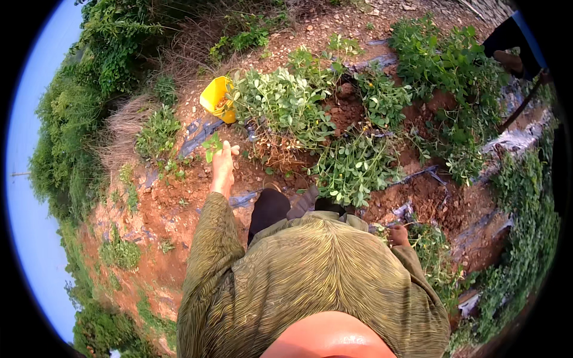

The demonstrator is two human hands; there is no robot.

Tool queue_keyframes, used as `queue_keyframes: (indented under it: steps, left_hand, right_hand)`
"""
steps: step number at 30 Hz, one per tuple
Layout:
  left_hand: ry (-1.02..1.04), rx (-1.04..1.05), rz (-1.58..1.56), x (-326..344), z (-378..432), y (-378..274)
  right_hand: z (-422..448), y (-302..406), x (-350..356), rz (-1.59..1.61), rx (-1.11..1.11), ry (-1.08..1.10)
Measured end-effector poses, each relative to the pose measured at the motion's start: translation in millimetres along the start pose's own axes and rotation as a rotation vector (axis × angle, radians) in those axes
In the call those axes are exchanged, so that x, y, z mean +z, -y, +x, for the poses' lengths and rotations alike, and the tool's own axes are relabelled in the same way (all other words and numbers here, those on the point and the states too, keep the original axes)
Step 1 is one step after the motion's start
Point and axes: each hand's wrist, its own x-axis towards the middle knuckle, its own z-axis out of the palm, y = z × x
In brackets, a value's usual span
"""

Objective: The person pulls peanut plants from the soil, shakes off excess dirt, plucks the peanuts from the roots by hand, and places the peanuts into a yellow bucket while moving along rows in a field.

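Observation:
My left hand (223,168) reaches forward over the reddish soil, with a small green leafy sprig (212,146) at its fingertips. Beyond it, a yellow bucket (216,97) with small brownish contents stands tilted beside uprooted leafy plants (286,96). Their roots (280,150) are exposed and carry pale pods that look like peanuts. My right hand (398,235), low at my right side, has its fingers curled by the stems of a leafy plant (429,244); its grip is partly hidden.
Torn dark plastic mulch film (201,136) lies in strips on the soil. More leafy plants (362,165) lie ahead of my knees. At the upper right stands another person (515,47) in dark clothing, near a long thin stick (521,107). Dense bushes (67,152) border the left.

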Motion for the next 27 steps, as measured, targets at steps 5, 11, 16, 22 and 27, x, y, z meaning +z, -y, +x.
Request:
queue_keyframes:
  steps: [5,11,16,22,27]
  left_hand:
    - [0.202,0.000,0.081,-6,9,91]
    - [0.214,-0.185,-0.049,108,-25,40]
    - [0.457,0.017,0.295,198,16,78]
    - [0.792,0.409,0.706,282,59,187]
    - [1.248,0.379,1.200,327,66,224]
  right_hand:
    - [25,11,-17,0.188,-0.134,-0.110]
    - [9,84,22,0.248,-0.125,-0.064]
    - [51,96,97,0.082,-0.267,-0.028]
    - [116,204,211,0.013,-0.376,0.048]
    - [253,261,278,-0.014,-0.600,-0.173]
